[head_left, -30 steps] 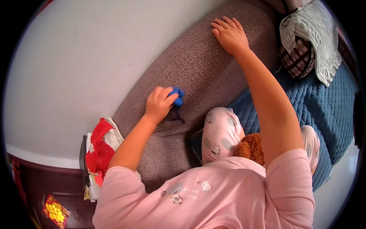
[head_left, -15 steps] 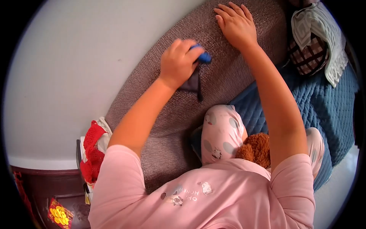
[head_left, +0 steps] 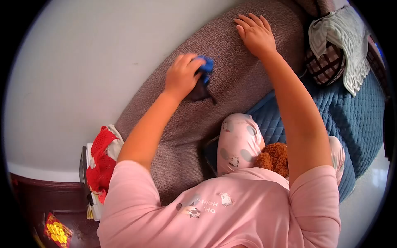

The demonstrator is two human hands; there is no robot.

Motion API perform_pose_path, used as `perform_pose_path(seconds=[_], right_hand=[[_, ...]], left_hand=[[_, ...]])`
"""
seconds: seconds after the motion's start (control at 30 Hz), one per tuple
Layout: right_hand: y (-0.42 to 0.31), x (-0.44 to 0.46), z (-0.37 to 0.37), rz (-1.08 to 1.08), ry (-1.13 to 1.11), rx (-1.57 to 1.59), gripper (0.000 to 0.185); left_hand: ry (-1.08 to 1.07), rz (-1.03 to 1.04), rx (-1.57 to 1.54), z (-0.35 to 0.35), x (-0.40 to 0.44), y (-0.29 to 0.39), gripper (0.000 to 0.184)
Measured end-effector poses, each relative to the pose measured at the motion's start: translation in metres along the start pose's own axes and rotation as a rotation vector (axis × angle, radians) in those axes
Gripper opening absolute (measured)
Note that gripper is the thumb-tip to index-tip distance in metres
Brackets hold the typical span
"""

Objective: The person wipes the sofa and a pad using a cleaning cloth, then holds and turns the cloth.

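While the right hand (head_left: 258,37) lies open, palm down on the grey-brown sofa back (head_left: 190,120) at upper right of centre in the head view, probably for support, the left hand (head_left: 181,72), left of it, grips a blue bundle (head_left: 206,64), apparently bunched for a firm hold; a dark cloth (head_left: 199,91) trails below, perhaps joined to it.

- Sofa backrest (head_left: 233,74) is showing rough, woven cloth.
- Blue quilted cover (head_left: 355,120) is looking matt.
- Brown plush (head_left: 275,159) is looking fuzzy.
- Blue-and-black cloth (head_left: 208,65) is appearing matt.
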State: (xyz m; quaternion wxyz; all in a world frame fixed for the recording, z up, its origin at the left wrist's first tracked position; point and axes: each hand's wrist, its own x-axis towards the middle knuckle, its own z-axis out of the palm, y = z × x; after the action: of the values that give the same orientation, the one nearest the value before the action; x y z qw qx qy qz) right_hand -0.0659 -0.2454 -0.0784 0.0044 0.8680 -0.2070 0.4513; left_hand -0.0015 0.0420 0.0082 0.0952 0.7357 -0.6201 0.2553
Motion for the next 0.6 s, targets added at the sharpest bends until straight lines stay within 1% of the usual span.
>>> perform_pose_path(seconds=[0.07,0.13,0.17,0.23,0.27,0.3,0.37,0.47,0.53,0.6], right_hand=[[0.0,0.0,0.002,0.004,-0.005,-0.001,0.042],[-0.001,0.0,0.0,0.019,-0.015,0.015,0.042],[-0.002,0.0,-0.001,0.028,-0.03,0.019,0.042],[-0.001,-0.001,0.002,0.022,-0.015,0.027,0.042],[0.001,-0.001,0.003,0.015,-0.007,0.027,0.042],[0.001,-0.001,0.003,0.022,-0.008,0.028,0.042],[-0.001,-0.002,0.002,0.024,0.017,-0.003,0.041],[-0.005,-0.002,-0.002,0.039,-0.002,-0.042,0.041],[-0.003,-0.003,-0.001,0.018,0.009,-0.052,0.041],[-0.002,-0.003,-0.006,0.002,0.02,-0.061,0.04]], left_hand=[[-0.04,0.065,0.059,-0.028,-0.044,-0.008,0.036],[-0.135,0.122,0.073,-0.05,-0.083,-0.018,0.042],[-0.14,0.125,0.081,-0.058,-0.097,-0.023,0.042],[-0.202,0.186,0.041,-0.071,-0.108,-0.024,0.046],[-0.182,0.193,0.073,-0.068,-0.109,-0.026,0.044],[-0.187,0.198,0.073,-0.064,-0.101,-0.023,0.044],[-0.055,0.142,0.118,-0.045,-0.08,-0.014,0.045],[0.055,0.104,0.07,-0.009,-0.029,0.0,0.045],[0.108,0.123,0.024,0.012,0.011,0.005,0.041],[0.13,0.111,0.002,0.034,0.048,0.003,0.033]])
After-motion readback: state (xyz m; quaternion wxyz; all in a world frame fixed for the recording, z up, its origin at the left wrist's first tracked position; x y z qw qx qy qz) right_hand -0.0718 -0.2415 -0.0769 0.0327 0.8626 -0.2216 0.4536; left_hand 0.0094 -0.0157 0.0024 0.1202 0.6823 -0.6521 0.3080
